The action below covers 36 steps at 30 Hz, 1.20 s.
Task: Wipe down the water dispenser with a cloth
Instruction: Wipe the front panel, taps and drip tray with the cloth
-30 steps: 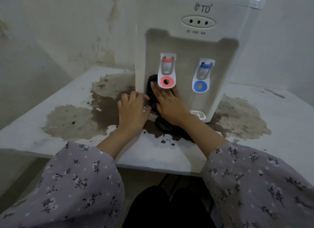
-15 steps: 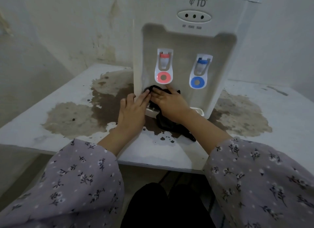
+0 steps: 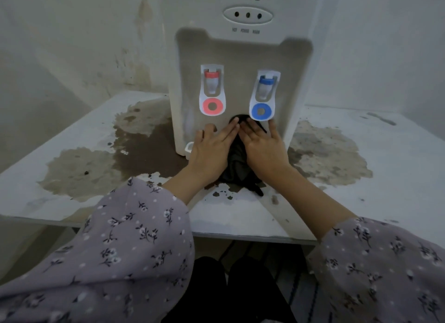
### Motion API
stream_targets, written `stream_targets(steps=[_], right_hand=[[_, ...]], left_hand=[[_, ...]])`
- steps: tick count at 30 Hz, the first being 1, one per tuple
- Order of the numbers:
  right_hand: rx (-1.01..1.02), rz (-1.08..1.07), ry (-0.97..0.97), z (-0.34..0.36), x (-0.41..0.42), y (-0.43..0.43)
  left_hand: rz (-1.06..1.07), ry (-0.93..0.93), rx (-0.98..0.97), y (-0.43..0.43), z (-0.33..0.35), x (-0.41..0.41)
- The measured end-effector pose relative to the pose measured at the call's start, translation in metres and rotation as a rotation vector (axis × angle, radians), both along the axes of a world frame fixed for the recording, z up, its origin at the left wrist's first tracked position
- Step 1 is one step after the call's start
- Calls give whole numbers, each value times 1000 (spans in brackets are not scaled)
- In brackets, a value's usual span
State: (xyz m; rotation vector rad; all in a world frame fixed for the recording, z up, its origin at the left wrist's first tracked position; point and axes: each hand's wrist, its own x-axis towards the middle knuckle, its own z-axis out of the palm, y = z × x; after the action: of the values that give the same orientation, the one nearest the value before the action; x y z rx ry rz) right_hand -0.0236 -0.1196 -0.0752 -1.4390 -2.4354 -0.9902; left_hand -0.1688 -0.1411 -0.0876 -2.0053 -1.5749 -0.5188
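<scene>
**Cloth (image 3: 237, 159) low on water dispenser (image 3: 240, 53)**

Black fabric bunched in the recess beneath the blue tap (image 3: 265, 94), trailing onto the stained table (image 3: 385, 154). Right hand (image 3: 265, 149) flat on it, fingers straight, evidently pressing it to the panel; left hand (image 3: 212, 149), likewise flat and gripping nothing, touches its edge, probably to steady it.

The water dispenser (image 3: 243, 55) is showing smooth white plastic with a faint sheen. The cloth (image 3: 237, 159) is looking soft, matt black and crumpled. The worktop (image 3: 397, 159) is showing a white coating peeling to rough brown patches at nine and three o'clock of the dispenser.
</scene>
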Motion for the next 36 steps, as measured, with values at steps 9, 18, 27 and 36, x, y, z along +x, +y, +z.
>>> stream_targets(steps=[9,18,27,36], right_hand=[[244,-225,-211,-15,44,1],[266,-61,28,-38,32,3],[79,74,341,-35,19,4],[-208,298,394,-22,-5,9]], left_hand=[[-106,-59,-118,12,4,42],[-101,33,-188,12,-2,38],[-70,27,-244,10,-4,29],[19,94,-128,1,-19,-13]])
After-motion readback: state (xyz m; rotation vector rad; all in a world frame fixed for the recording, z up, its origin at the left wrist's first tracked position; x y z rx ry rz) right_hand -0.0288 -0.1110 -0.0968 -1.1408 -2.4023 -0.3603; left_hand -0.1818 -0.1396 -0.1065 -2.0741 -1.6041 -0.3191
